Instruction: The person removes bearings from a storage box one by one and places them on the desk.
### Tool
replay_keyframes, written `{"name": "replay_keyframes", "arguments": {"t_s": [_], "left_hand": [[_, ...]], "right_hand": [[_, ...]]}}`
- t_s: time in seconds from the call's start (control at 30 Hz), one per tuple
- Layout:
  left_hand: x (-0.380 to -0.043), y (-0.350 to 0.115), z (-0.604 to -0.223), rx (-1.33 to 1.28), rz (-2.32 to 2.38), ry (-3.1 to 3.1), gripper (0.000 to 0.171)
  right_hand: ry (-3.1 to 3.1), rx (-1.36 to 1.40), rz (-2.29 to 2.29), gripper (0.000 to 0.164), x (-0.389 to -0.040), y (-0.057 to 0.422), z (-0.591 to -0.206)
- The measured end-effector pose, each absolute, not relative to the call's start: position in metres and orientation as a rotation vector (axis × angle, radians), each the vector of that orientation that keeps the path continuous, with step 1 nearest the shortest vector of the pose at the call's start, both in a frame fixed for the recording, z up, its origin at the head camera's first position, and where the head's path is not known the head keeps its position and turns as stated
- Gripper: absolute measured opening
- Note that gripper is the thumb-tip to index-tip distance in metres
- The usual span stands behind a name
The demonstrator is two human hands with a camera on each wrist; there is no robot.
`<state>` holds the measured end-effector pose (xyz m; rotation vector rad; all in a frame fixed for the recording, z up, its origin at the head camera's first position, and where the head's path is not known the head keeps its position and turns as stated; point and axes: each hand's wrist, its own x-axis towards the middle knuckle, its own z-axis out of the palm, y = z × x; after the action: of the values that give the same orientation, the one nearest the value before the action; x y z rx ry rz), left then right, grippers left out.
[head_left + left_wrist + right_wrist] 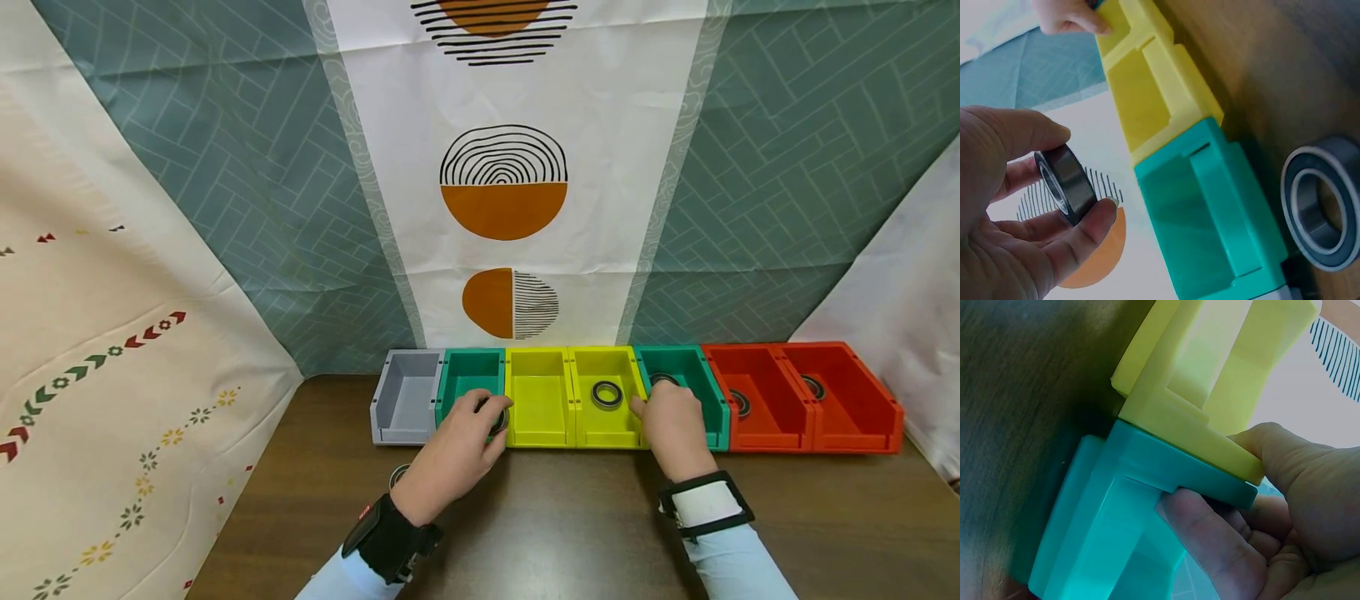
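Currently held: one bearing (1074, 180), pinched between thumb and fingers of the left hand (453, 450); the fingers are narrow, just around its rim.
Place of bearing: in head view, before the front right corner of the left green bin (467, 375).
Direction: it stands on edge, tilted, hole toward the palm; its diameter slants from upper left to lower right in left wrist view.
Right hand (675, 425): grips the touching walls (1197, 470) of the right yellow bin (606, 367) and right green bin (717, 415).
Left wrist view only: the full face of the spare bearing (1307, 212) on the counter (555, 517); head view has it mostly covered.
Right wrist view only: thumb at yellow side, one finger at green side.
Head view only: a flat bearing (607, 407) inside right yellow bin.
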<state>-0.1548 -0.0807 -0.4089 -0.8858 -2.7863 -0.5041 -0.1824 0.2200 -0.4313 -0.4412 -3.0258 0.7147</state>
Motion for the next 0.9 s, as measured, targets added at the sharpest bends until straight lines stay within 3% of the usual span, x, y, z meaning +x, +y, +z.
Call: {"name": "replay_keyframes", "arguments": {"t_s": [0.9], "left_hand": [[-0.144,-0.074,-0.448,-0.993,-0.427,-3.109,0.045]], "right_hand": [[-3.023,-0.448,0.702,0.037,-0.183,0.22,-0.433]]}}
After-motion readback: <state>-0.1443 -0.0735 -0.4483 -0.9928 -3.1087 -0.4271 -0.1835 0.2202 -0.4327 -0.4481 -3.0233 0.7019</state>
